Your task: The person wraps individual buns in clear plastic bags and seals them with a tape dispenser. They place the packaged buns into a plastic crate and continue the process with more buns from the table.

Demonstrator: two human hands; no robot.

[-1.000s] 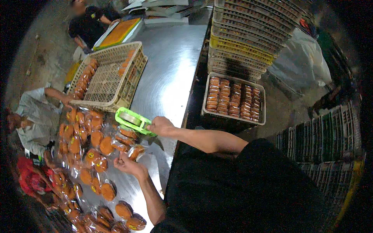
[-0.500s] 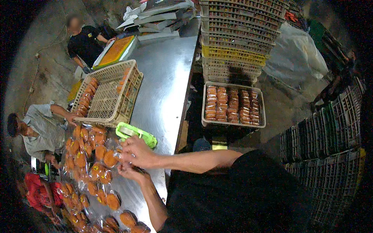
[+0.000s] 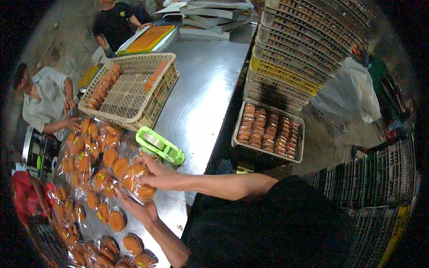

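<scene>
Several round, orange-brown cakes in clear wrap (image 3: 136,176) are bunched between my two hands over the steel table (image 3: 196,102). My right hand (image 3: 156,173) is closed round their upper side. Underneath, my left hand (image 3: 139,210) cups them with its fingers curled against the wrap. Beside my right hand lies a lime-green tape dispenser (image 3: 161,146) with a roll in it. Many more wrapped cakes (image 3: 102,178), some bearing yellow stickers, are spread over the table to the left of my hands. The wrap's shine hides some of my fingertips.
A cream plastic crate (image 3: 154,111), with cakes along two sides, stands beyond the dispenser. On the right, a tray of packed cakes (image 3: 268,129) sits below tall stacked crates (image 3: 290,58). Co-workers (image 3: 49,96) stand along the table's left side. Dark crates (image 3: 366,178) are stacked far right.
My hands have moved slightly apart, and a bunch of wrapped cakes now shows between them. My left hand has opened out beneath it. The whole view has shifted and turned.
</scene>
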